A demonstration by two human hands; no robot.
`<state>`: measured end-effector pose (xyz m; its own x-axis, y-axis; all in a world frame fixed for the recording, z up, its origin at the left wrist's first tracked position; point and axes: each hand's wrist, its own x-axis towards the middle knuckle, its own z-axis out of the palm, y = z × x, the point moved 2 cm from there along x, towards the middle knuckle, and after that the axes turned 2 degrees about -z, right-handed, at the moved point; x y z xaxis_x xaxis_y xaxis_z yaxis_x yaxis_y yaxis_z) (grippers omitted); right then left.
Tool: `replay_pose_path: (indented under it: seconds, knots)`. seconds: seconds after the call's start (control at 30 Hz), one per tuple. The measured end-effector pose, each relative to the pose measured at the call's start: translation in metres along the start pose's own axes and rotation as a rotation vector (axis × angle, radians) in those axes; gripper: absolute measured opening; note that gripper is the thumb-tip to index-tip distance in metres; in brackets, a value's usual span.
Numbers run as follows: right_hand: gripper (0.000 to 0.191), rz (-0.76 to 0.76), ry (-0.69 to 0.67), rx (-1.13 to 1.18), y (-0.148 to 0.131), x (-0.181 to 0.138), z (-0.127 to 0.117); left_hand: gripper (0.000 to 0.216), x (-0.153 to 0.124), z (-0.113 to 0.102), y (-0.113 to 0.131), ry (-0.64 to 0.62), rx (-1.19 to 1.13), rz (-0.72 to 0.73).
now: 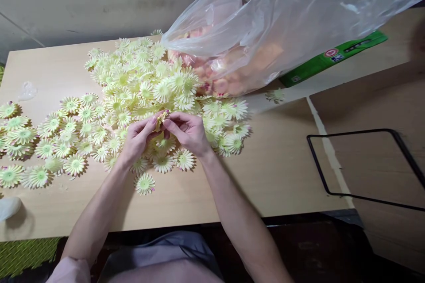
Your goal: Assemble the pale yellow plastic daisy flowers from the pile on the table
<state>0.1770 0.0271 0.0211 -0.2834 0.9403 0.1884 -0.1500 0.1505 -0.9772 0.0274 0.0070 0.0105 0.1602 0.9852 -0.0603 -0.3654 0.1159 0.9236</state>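
Between both sets of fingertips is a small crumpled yellow artificial flower [161, 120], partly hidden by the fingers. My left hand [141, 135] pinches it from the left side. From the right, my right hand [187, 130] pinches it with thumb and forefinger. Around and beneath the hands lies a heap of pale yellow-green artificial flower heads [139, 79], some with purple petal tips. A single flower head [144, 184] lies apart, nearer the front edge of the table.
The wooden table [282, 172] carries a clear plastic bag [265, 31] of pink and orange pieces, behind the heap. Stacked flower heads [21, 135] lie at the left. Nearby are a white rounded object [9, 208], a green packet [332, 57] and a black metal frame [317, 163].
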Motion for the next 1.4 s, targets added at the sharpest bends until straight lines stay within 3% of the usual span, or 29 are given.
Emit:
replay_pose_path:
  seconds: [0.37,0.6,0.9,1.07,1.13,1.23,1.4]
  knots:
    - [0.025,-0.019,-0.005,-0.012,0.002,-0.001,0.003,0.039,0.0,0.001,-0.001,0.078,0.056,-0.007]
    - [0.025,-0.02,0.013,0.027,-0.005,0.001,-0.003,0.032,-0.002,0.003,0.004,0.034,-0.038,0.034]
    - [0.023,-0.005,0.035,0.019,-0.005,0.001,-0.003,0.031,-0.002,0.001,0.004,0.032,0.016,0.054]
    - [0.018,-0.023,0.005,0.008,0.0,0.0,-0.001,0.041,-0.003,0.005,0.01,-0.009,0.092,0.139]
    - [0.016,-0.03,-0.011,0.005,0.0,-0.001,0.001,0.046,-0.004,0.007,0.013,0.012,0.211,0.191]
    - [0.017,-0.01,-0.026,-0.003,0.0,-0.002,0.004,0.035,-0.004,0.007,0.013,0.099,0.329,0.202]
    - [0.021,0.025,-0.043,0.012,0.005,-0.004,0.007,0.031,-0.001,0.005,0.007,0.158,0.253,0.182]
